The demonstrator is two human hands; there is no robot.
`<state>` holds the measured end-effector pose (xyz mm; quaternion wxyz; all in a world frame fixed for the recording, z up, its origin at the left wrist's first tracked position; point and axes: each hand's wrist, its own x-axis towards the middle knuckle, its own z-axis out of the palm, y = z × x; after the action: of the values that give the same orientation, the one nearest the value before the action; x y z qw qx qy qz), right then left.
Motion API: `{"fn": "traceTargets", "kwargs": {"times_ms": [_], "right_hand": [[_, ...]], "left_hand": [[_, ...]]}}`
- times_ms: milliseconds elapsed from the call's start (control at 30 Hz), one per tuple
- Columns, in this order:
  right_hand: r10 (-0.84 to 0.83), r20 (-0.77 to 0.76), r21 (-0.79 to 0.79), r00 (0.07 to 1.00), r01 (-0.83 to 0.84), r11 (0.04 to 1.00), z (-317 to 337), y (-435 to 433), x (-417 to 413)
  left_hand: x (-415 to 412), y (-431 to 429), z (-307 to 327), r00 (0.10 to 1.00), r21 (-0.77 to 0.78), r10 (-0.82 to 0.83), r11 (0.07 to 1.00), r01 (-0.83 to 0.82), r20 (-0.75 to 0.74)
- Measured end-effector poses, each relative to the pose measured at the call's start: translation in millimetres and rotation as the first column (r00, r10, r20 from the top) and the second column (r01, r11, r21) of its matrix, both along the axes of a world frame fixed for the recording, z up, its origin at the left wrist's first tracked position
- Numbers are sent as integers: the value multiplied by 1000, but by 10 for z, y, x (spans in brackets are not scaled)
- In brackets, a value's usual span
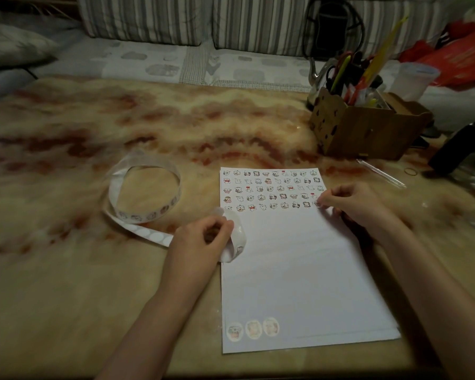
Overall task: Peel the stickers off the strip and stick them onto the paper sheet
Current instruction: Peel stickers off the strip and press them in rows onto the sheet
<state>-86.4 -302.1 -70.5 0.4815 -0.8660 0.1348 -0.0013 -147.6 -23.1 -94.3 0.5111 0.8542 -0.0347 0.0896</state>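
A white paper sheet [294, 270] lies on the table, its top covered by several rows of small cartoon stickers [272, 189] and three round stickers [252, 329] at its bottom left corner. A long white sticker strip [146, 212] curls in a loop to the left of the sheet. My left hand [203, 237] grips the strip's near end at the sheet's left edge. My right hand [351, 204] presses a small sticker [317, 204] with its fingertips at the right end of the lowest sticker row.
A wooden organiser box [365, 127] with pens and scissors stands at the back right. A clear pen [381, 172] and a rubber band [411, 171] lie near it. A black object [458, 149] sits at the right edge. A striped sofa [176, 20] runs behind the table.
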Motion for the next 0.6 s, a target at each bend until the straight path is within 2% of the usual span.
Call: {"fn": "traceTargets", "kwargs": {"times_ms": [600], "right_hand": [[-18, 117, -103, 993, 30, 994, -162, 38, 17]], "left_hand": [[3, 5, -10, 1000, -2, -8, 1000, 8, 3]]}}
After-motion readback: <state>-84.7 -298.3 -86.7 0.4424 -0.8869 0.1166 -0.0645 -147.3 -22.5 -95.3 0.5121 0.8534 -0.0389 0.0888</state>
